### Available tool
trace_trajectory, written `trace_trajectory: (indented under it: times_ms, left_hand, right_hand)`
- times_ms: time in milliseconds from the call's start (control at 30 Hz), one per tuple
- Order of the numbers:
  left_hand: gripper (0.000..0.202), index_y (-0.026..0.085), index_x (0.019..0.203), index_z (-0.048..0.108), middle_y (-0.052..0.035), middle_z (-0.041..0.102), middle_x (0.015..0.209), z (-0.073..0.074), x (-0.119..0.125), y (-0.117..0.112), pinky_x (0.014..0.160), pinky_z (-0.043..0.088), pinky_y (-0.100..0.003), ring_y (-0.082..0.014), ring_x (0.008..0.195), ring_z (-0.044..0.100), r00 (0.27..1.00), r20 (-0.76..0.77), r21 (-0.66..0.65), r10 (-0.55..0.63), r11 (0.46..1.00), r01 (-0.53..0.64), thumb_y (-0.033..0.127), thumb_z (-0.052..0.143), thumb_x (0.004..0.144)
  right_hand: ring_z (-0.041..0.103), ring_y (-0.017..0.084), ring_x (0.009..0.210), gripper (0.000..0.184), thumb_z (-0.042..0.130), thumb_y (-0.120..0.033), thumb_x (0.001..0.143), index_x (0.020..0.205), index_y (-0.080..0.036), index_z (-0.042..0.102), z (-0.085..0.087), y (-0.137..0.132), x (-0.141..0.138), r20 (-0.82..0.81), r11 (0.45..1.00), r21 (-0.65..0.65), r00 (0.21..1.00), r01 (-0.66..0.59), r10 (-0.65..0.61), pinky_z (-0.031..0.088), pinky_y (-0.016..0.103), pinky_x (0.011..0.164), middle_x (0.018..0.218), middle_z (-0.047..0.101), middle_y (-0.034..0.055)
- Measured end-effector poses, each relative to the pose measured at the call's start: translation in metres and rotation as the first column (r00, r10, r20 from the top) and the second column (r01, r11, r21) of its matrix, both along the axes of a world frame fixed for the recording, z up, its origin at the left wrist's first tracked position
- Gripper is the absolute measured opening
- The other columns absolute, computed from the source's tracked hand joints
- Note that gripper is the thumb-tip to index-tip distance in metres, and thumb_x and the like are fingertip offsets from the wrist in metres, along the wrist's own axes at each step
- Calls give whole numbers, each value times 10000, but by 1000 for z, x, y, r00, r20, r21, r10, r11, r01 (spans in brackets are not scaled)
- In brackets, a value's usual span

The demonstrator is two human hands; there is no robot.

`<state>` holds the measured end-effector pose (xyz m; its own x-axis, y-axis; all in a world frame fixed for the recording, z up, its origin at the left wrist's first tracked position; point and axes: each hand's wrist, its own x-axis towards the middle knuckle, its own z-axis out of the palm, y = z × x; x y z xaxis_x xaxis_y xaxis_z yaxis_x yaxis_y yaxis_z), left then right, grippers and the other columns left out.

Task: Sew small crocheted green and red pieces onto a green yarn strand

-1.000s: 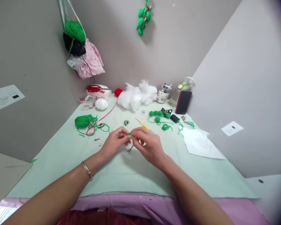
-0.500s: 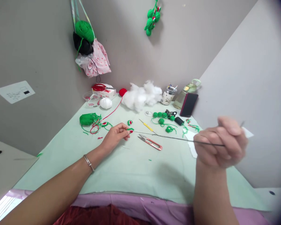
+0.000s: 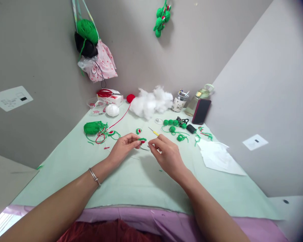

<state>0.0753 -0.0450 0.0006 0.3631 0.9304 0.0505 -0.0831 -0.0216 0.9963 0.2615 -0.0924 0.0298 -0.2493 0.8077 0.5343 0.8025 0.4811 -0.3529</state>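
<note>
My left hand [image 3: 125, 148] pinches a small green and red crocheted piece [image 3: 142, 139] just above the pale green tablecloth [image 3: 131, 181]. My right hand [image 3: 166, 155] is right beside it, thumb and forefinger pinched on a thin dark thread and needle that run to the piece; the needle itself is too fine to make out. A yellow-handled crochet hook [image 3: 154, 132] lies just behind my hands. Another small green and red piece [image 3: 138, 131] rests on the cloth past my left fingers.
A green yarn ball with red and green strands [image 3: 93, 128] lies at the left. White stuffing [image 3: 151, 102], a cup of tools [image 3: 177, 102], a bottle [image 3: 199, 98], a phone [image 3: 200, 111] and several green crocheted balls [image 3: 174, 124] stand behind. White paper [image 3: 218, 156] lies at the right.
My right hand, which had drawn the thread far out to the right, has come back next to the piece in my left hand. The red snips are now hidden under my right hand.
</note>
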Motion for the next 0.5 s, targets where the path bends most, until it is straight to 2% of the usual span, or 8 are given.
trace_trajectory:
  times_ms: [300, 400, 500]
  left_hand:
    - [232, 169, 855, 622, 6, 624, 737, 2, 0, -2, 772, 448, -286, -133, 726, 577, 999, -34, 39, -12, 999, 14, 387, 683, 807]
    - [224, 170, 841, 616, 6, 614, 751, 0, 1, -3, 747, 451, -275, -131, 728, 567, 997, -73, 95, -4, 995, 11, 386, 673, 817]
    - [207, 175, 814, 612, 8, 604, 766, -3, 2, -5, 721, 443, -262, -129, 731, 551, 989, -138, 205, 61, 978, -32, 375, 664, 826]
  right_hand:
    - [494, 112, 619, 172, 493, -166, 921, 818, -188, 630, -3, 1, 0, 55, 1000, -17, 999, -1, 2, 371, 221, 588, 728, 522, 11]
    - [505, 113, 628, 162, 497, -159, 914, 820, -183, 627, -3, 1, 0, 72, 999, -37, 997, -1, 4, 363, 224, 591, 738, 528, 12]
    - [504, 115, 633, 157, 495, -144, 904, 810, -180, 616, -4, 1, -1, 96, 998, -65, 995, 8, -2, 349, 230, 589, 745, 537, 13]
